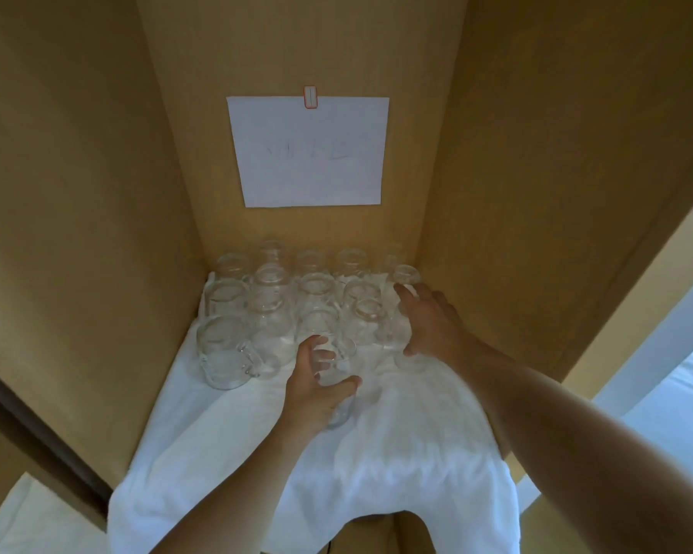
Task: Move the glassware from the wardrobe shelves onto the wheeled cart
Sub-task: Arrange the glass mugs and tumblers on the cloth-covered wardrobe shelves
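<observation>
The left hand (pixel 313 387) grips a clear glass (pixel 337 377) at the front of the group, thumb on one side and fingers curled around the other. This glass stands on the white cloth (pixel 397 453), at about 6 o'clock from the other glasses (pixel 297 301).

The right hand (pixel 429 321) reaches in from 4 o'clock. Its fingers are spread and nearly straight, and they lie against a tall glass (pixel 407 345) at the right edge of the group, with the thumb low on its side. The hand is not closed around it; whether it really presses the glass, I cannot tell.

The other glasses stand in rows toward 12 o'clock, close together, on the same cloth that covers the shelf (pixel 413 529). A mug (pixel 225 353) with a handle is at 9 o'clock from the gripped glass.

On the back wall, at 12 o'clock, hangs a white paper (pixel 309 153) with a small red-edged label (pixel 310 97) at its top edge. The writing on it is too faint to read.
</observation>
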`<state>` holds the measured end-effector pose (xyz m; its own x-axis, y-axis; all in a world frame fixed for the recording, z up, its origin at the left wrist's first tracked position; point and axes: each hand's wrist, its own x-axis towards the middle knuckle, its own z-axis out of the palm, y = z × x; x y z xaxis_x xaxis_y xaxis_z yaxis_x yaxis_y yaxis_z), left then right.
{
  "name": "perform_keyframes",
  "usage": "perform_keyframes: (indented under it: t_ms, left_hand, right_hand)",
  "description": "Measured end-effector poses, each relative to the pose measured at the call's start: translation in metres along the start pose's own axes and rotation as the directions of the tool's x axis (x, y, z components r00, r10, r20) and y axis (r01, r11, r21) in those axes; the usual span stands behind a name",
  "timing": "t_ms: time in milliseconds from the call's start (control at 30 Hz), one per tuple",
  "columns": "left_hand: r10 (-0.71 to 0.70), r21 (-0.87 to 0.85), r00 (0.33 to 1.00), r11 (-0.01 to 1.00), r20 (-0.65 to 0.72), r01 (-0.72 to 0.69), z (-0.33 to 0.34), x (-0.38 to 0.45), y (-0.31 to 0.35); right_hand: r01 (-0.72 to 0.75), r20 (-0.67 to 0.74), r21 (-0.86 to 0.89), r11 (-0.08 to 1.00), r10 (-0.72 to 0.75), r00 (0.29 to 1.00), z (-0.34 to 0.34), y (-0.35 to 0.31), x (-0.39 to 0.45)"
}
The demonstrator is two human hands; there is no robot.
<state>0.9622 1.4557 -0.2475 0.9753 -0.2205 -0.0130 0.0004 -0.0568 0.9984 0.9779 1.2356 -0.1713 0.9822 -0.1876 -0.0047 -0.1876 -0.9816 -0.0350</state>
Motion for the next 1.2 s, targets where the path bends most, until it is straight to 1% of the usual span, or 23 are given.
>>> perform_keyframes:
  t_ms: [100,200,233,267,333,400,433,500,533,567,600,633,667,700,767,800,833,967,1000,1033,1067,1133,1200]
  left_hand:
    - [-0.003,-0.011,1.000,1.000,0.005,0.003,-0.003,-0.002,-0.001]
    - [0.010,0.018,1.000,1.000,0.025,-0.011,-0.007,-0.004,-0.004]
    - [0.015,0.042,1.000,0.999,0.026,-0.016,-0.007,-0.004,-0.004]
    - [0.018,0.070,1.000,0.997,0.017,-0.020,-0.007,-0.004,-0.003]
    - [0.028,0.140,0.999,0.990,-0.036,-0.023,-0.004,-0.005,0.002]
    - [0.014,0.196,0.996,0.981,-0.091,0.004,-0.003,-0.006,0.008]
    - [-0.001,0.197,0.994,0.980,-0.107,0.022,-0.005,-0.006,0.012]
    - [-0.033,0.172,0.993,0.984,-0.114,0.052,-0.014,-0.007,0.020]
    - [-0.046,0.147,0.992,0.987,-0.116,0.063,-0.021,-0.009,0.025]
    - [-0.064,0.099,0.990,0.992,-0.122,0.076,-0.028,-0.010,0.029]
    - [-0.093,0.029,0.988,0.995,-0.126,0.097,-0.036,-0.012,0.033]
    - [-0.130,-0.045,0.984,0.991,-0.119,0.125,-0.044,-0.014,0.036]
    - [-0.162,-0.107,0.982,0.983,-0.095,0.152,-0.052,-0.017,0.039]
    - [-0.180,-0.150,0.982,0.974,-0.057,0.170,-0.059,-0.021,0.041]
    - [-0.187,-0.187,0.982,0.964,0.026,0.188,-0.071,-0.029,0.041]
    - [-0.184,-0.185,0.981,0.964,0.055,0.191,-0.076,-0.033,0.040]
    - [-0.179,-0.177,0.981,0.966,0.072,0.189,-0.080,-0.036,0.038]
    - [-0.152,-0.084,0.986,0.984,0.066,0.157,-0.101,-0.043,0.028]
    - [-0.134,-0.052,0.990,0.989,0.051,0.137,-0.109,-0.045,0.023]
    - [-0.110,-0.017,0.993,0.994,0.034,0.111,-0.118,-0.046,0.018]
    - [-0.087,0.030,0.996,0.996,0.013,0.087,-0.127,-0.048,0.013]
    - [-0.049,0.163,0.998,0.985,-0.033,0.054,-0.141,-0.050,0.004]
    - [-0.019,0.333,0.996,0.942,-0.083,0.046,-0.149,-0.051,-0.006]
  right_hand:
    - [-0.038,-0.138,0.098,0.994,0.052,0.989,0.011,-0.003,-0.021]
    - [-0.088,-0.337,0.257,0.962,0.175,0.925,0.029,-0.007,-0.047]
    - [-0.092,-0.371,0.330,0.939,0.219,0.902,0.036,-0.009,-0.055]
    - [-0.091,-0.373,0.399,0.912,0.253,0.893,0.043,-0.012,-0.062]
    - [-0.091,-0.318,0.474,0.876,0.266,0.910,0.055,-0.019,-0.073]
    - [-0.110,-0.230,0.504,0.857,0.256,0.939,0.067,-0.027,-0.080]
    - [-0.129,-0.180,0.530,0.838,0.260,0.949,0.071,-0.032,-0.082]
    - [-0.196,-0.055,0.617,0.762,0.290,0.955,0.077,-0.042,-0.084]
    - [-0.246,0.032,0.696,0.674,0.314,0.949,0.078,-0.046,-0.084]
    - [-0.303,0.141,0.790,0.533,0.323,0.936,0.077,-0.051,-0.084]
    - [-0.368,0.265,0.857,0.361,0.305,0.915,0.075,-0.056,-0.084]
    - [-0.425,0.371,0.880,0.211,0.253,0.894,0.073,-0.060,-0.084]
    - [-0.468,0.446,0.876,0.112,0.179,0.877,0.071,-0.063,-0.085]
    - [-0.501,0.496,0.865,0.034,0.094,0.863,0.070,-0.067,-0.086]
    - [-0.542,0.539,0.832,-0.115,-0.059,0.840,0.073,-0.077,-0.086]
    - [-0.550,0.540,0.817,-0.172,-0.103,0.835,0.076,-0.083,-0.086]
    - [-0.550,0.535,0.810,-0.206,-0.124,0.835,0.079,-0.089,-0.086]
    - [-0.517,0.499,0.806,-0.289,-0.140,0.855,0.086,-0.114,-0.083]
    - [-0.505,0.483,0.810,-0.297,-0.148,0.863,0.084,-0.118,-0.081]
    - [-0.486,0.457,0.827,-0.283,-0.164,0.874,0.079,-0.122,-0.079]
    - [-0.459,0.423,0.856,-0.237,-0.189,0.886,0.074,-0.125,-0.077]
    - [-0.388,0.361,0.918,-0.081,-0.232,0.903,0.062,-0.133,-0.074]
    - [-0.325,0.336,0.942,0.085,-0.181,0.924,0.052,-0.145,-0.071]
